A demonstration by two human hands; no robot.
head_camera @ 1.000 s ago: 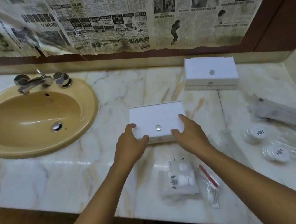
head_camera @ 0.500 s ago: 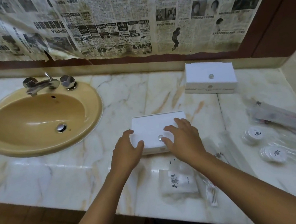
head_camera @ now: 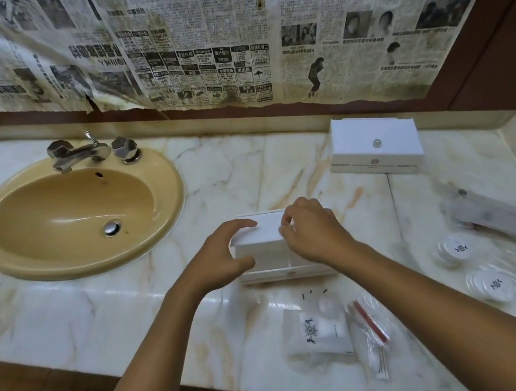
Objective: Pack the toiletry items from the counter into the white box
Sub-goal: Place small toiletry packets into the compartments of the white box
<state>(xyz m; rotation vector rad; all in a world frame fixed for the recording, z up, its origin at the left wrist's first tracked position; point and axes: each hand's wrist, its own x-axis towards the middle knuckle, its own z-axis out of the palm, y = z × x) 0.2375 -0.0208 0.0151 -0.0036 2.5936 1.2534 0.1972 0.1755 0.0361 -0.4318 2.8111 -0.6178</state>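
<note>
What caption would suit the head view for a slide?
Right hand lifts the lid of the near white box while the left hand steadies it; toiletry packets wait on the counter.

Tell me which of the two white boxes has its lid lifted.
The near white box under both hands: its lid is raised, showing compartments inside. The far white box by the wall sits closed and untouched.

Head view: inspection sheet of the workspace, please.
Surface: marble counter, veined, glossy.
Job's things: near white box, lid partly raised; sachet, swab packet, two round containers, long wrapped packets all outside it.
Clutter: second white box, closed, at rear.
Grips: left hand at the box's left end; right hand pinches the lid.
Cables: nothing seen.
Surroundings: tan sink, faucet, newspaper on wall.
</note>
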